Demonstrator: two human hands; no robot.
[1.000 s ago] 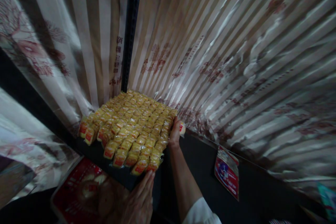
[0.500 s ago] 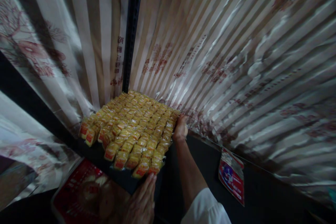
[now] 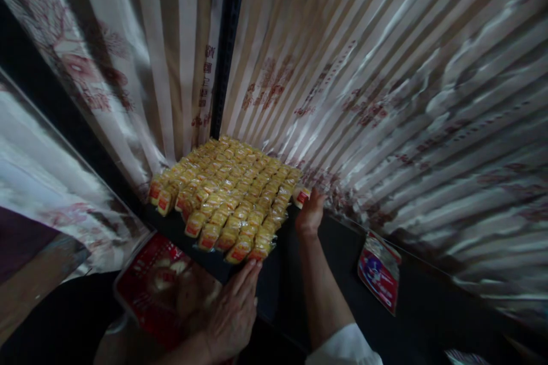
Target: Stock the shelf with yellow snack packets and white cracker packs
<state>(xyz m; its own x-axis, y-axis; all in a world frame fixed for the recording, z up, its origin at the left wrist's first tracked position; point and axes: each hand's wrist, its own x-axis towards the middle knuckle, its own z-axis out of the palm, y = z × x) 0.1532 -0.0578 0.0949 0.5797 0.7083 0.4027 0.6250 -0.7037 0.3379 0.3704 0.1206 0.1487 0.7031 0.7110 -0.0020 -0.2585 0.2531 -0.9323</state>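
A broad block of small yellow clear-wrapped packets [image 3: 235, 194], standing in close rows, lies in the corner of a dark shelf [image 3: 338, 262]. Red labels show along its near side. My left hand [image 3: 233, 311] lies stretched out, fingers straight and together, its fingertips touching the front right corner of the block. At the right edge of the block is my right hand [image 3: 310, 214], fingers curved around a paler wrapped packet [image 3: 302, 197] with a red label. Part of that grip is hidden by the hand itself.
Pleated printed plastic sheeting [image 3: 334, 97] walls the back and sides. A black perforated post [image 3: 225, 51] stands in the corner. A red printed bag [image 3: 149, 285] lies in front of the block, and a red-and-blue packet [image 3: 379, 274] lies on the shelf at the right.
My right hand has come away from the block's right side, and the pale packet now shows between them. My left fingertips remain at the front corner. The view has shifted slightly.
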